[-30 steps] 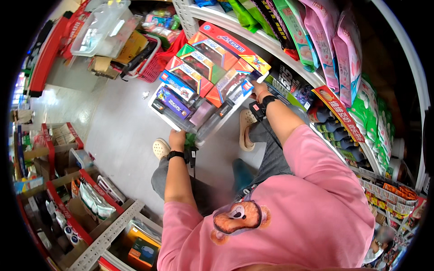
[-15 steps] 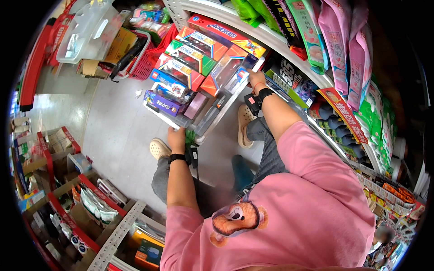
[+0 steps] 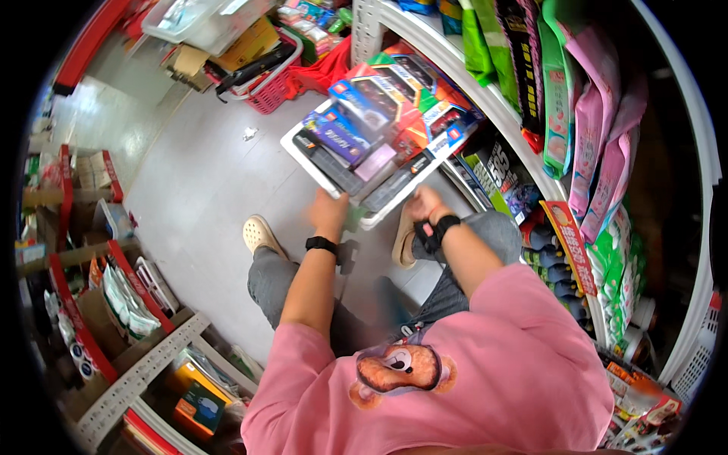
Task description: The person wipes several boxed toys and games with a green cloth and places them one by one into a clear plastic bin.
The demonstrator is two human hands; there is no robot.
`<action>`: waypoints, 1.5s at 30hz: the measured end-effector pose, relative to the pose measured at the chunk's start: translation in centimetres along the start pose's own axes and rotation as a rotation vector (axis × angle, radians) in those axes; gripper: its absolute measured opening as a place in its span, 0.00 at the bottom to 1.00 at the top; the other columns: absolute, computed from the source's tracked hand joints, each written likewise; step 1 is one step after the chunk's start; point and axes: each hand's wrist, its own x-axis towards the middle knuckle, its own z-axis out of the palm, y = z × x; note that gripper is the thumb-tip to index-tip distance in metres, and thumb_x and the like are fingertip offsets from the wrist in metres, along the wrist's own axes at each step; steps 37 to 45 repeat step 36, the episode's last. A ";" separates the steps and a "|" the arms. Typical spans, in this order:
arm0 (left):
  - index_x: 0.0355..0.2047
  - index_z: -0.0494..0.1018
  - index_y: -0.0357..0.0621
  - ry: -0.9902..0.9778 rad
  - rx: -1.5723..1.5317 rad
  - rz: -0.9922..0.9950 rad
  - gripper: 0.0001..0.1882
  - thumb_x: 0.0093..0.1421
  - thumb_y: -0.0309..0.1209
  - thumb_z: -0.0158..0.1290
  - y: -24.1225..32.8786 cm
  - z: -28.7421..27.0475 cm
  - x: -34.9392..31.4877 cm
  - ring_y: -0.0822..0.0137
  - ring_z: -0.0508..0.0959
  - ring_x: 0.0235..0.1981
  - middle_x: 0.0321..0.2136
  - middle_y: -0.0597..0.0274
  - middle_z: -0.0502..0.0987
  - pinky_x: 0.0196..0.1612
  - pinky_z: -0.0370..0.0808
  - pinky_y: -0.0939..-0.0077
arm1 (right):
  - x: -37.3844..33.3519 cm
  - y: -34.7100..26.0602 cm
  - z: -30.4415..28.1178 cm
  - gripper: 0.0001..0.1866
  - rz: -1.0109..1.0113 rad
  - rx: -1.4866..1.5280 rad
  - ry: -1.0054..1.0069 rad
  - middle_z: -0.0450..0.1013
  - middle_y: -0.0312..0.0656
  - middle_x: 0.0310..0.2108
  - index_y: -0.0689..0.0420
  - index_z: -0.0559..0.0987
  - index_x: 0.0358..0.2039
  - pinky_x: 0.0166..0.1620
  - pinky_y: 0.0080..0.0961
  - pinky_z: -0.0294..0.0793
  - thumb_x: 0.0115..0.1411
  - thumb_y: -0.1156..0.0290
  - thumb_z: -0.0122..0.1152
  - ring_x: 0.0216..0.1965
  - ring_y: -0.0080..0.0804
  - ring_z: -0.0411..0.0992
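A clear plastic bin with a white rim (image 3: pixel 310 168) holds several boxed toys, tilted and stacked. Its far end is at the lower shelf opening. Among its contents are a purple toy box (image 3: pixel 337 136), a blue toy box (image 3: pixel 359 106) and a small pink box (image 3: pixel 375 162). My left hand (image 3: pixel 329 213) is at the bin's near left edge; its fingers are smeared by motion. At the near right side, my right hand (image 3: pixel 425 203) has its fingers curled against the rim. Dark straps with small devices are on both wrists.
A white shelf edge (image 3: pixel 485 91) curves along the right, with pink bags (image 3: pixel 595 144) hanging over it. Boxes (image 3: pixel 500 182) and dark bottles (image 3: pixel 550 262) fill the lower shelf. A pink basket (image 3: pixel 267 92) stands at the far left; a scrap (image 3: pixel 249 134) lies on the floor.
The bin has moved away from me to the far right, its far end now at the shelf opening. My right hand has come back along the rim toward me. My left hand is blurred.
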 end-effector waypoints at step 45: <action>0.62 0.58 0.45 -0.163 -0.412 0.304 0.35 0.57 0.39 0.57 1.1 -12.2 -4.0 0.56 0.74 0.47 0.55 0.50 0.69 0.50 0.71 0.67 | -0.4 -15.0 -0.1 0.24 -0.358 -0.290 0.629 0.74 0.56 0.31 0.68 0.71 0.46 0.18 0.38 0.71 0.60 0.59 0.47 0.23 0.51 0.77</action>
